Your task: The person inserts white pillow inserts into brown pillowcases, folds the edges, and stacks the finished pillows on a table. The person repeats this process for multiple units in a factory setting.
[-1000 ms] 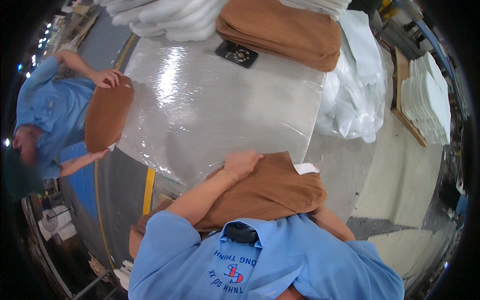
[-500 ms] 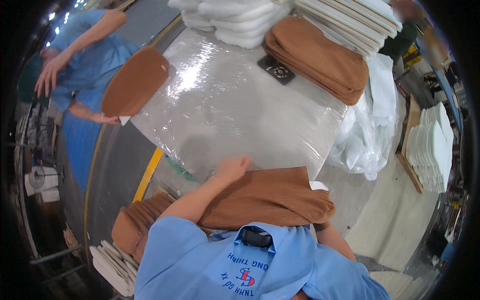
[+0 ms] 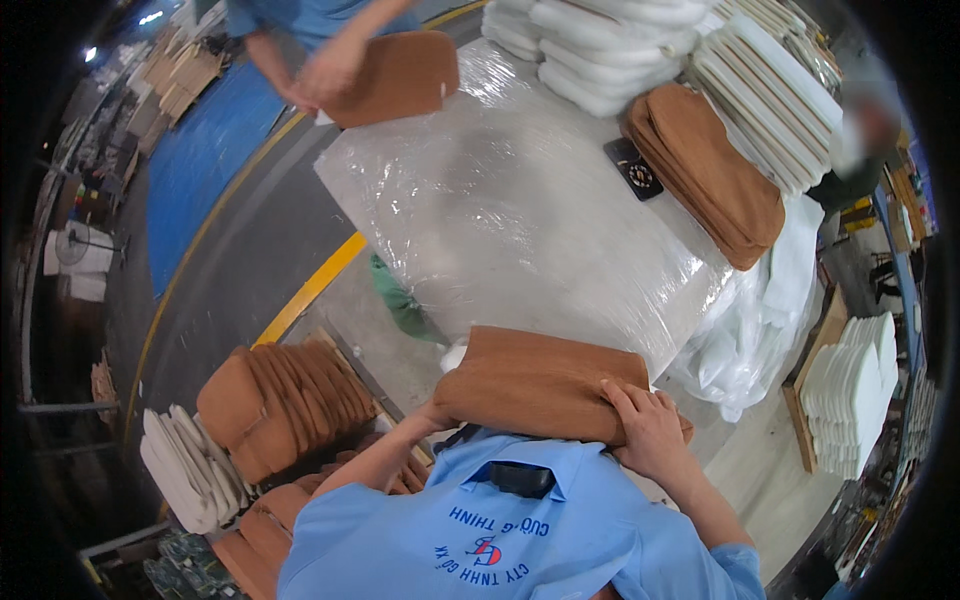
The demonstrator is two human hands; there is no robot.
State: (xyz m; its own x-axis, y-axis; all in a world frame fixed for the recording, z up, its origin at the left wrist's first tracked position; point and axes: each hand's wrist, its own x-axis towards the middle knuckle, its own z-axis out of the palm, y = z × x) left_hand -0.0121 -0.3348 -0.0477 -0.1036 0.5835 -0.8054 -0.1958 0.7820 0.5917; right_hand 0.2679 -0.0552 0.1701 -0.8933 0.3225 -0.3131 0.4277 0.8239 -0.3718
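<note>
A brown fabric cushion cover [image 3: 545,380] lies across the near edge of the plastic-wrapped table, close to my chest. My right hand [image 3: 648,425] grips its right end, fingers bent over the top and pressing creases into the cloth. At the left end my left hand [image 3: 436,413] holds the cover from the side, its fingers mostly hidden behind the fabric. A bit of white material [image 3: 453,357] peeks out at the cover's far left corner.
The table [image 3: 540,230] carries a brown cover stack [image 3: 700,170], a black dial device [image 3: 632,168], and white padding [image 3: 610,50]. Across it, a co-worker's hands [image 3: 335,75] handle another brown piece [image 3: 400,80]. Brown cushions [image 3: 285,405] stand at lower left, white pads [image 3: 855,390] at right.
My left hand has gone from the cover's far edge to its left end. My right hand, hidden before, now shows on top. The cover has turned slightly; the co-worker's piece sits lower over the table.
</note>
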